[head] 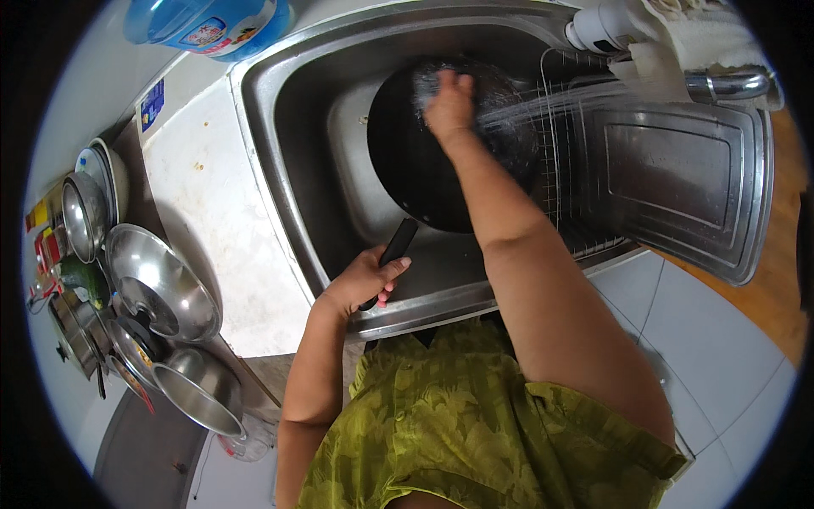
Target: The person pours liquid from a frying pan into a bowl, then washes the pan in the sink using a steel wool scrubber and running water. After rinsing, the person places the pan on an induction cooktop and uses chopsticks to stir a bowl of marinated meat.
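My left hand (375,280) is closed around the black handle (399,242) of a dark frying pan (413,159). The pan sits tilted inside a stainless steel sink (356,146). Over the pan's inside, near its far edge, is my right hand (450,105), fingers pointing down at the surface. A pale, blurred patch, perhaps a scrubber or splashing water, shows beside those fingers; whether they grip it I cannot tell. From the metal faucet (725,84) at the right, a spray of water (559,105) runs across into the pan beside my right wrist.
A wire rack (552,146) and a rectangular metal tray (668,172) lie on the sink's right side. A large blue plastic bottle (216,25) stands behind the sink's left corner. White countertop (216,210) borders the sink; steel bowls (162,280) and pots are grouped farther left.
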Demonstrator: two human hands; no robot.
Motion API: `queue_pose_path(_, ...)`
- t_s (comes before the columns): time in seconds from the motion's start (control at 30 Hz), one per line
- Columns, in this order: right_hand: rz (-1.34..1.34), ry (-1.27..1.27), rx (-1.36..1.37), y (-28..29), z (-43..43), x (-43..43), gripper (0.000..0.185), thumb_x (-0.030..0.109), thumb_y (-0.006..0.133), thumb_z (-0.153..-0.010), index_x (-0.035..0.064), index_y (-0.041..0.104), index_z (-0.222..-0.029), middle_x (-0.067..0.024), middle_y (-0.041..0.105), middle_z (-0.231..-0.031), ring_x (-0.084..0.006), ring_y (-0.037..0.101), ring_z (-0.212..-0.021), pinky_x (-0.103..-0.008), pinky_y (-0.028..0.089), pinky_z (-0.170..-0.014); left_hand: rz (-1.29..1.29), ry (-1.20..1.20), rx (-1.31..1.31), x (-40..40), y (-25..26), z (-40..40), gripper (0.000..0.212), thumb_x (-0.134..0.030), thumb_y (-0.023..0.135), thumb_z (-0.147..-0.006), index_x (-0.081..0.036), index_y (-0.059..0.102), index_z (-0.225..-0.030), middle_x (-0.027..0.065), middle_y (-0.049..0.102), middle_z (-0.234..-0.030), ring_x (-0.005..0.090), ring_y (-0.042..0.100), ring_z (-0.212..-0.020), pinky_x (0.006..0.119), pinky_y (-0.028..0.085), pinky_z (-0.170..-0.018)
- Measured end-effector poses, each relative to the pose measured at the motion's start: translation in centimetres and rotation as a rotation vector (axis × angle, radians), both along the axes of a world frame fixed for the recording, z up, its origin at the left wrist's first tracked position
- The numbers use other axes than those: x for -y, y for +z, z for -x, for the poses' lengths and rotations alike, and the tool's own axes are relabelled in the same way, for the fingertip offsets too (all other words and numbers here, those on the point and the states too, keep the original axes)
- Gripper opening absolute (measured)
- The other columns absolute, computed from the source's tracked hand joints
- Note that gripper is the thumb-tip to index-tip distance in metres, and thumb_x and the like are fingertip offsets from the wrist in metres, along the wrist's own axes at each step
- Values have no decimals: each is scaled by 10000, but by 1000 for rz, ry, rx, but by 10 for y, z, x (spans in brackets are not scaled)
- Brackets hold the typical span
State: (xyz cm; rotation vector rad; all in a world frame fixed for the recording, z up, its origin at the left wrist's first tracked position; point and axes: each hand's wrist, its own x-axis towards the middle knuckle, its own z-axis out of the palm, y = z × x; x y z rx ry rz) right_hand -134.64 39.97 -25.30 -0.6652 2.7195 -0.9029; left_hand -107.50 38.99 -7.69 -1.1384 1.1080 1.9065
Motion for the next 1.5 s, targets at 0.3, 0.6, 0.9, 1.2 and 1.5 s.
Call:
queue_pose_path(0.3,-487,715,552,124,-74,-108,412,126,593,-761,101,586,-1172,-251,562,-1154,-385,561,-1075,-419,474,-912,-107,3,-17,0,-21,18,207,-181,644,-888,-27,527,-960,29,523,-677,123,520,-557,259,461,-501)
queue_pose_path(0.6,15,164,-216,243,-38,-170,370,82,630,-695,101,552,-1057,-154,487,-1041,-370,565,-915,-444,494,-754,-916,537,-82,-8,-20,15,124,-187,566,-937,-94,513,-998,-67,375,-637,7,334,-466,168,292,-403)
queue_pose_path(0.9,-459,3,7,215,13,-212,460,154,605,-820,44,477,-1248,-238,542,-1093,-391,575,-991,-462,487,-828,-244,337,-114,-16,68,38,109,-120,562,-881,-79,462,-884,-38,379,-639,46,346,-466,203,291,-393)
queue_pose_path(1.2,392,-289,335,226,111,-130,515,157,526,-898,-12,302,-1329,-272,622,-1001,-325,685,-705,-419,575,-612,480,137,-151,-41,137,-1,111,-103,529,-911,-28,448,-920,36,453,-635,116,454,-506,279,399,-451)
queue_pose_path(1.5,520,-323,745,161,185,-112,571,169,662,-850,47,362,-1321,-235,567,-1100,-351,666,-661,-419,599,-526,870,117,-227,-65,158,-59,141,-19,538,-899,-9,453,-1011,26,457,-753,85,422,-623,232,382,-574)
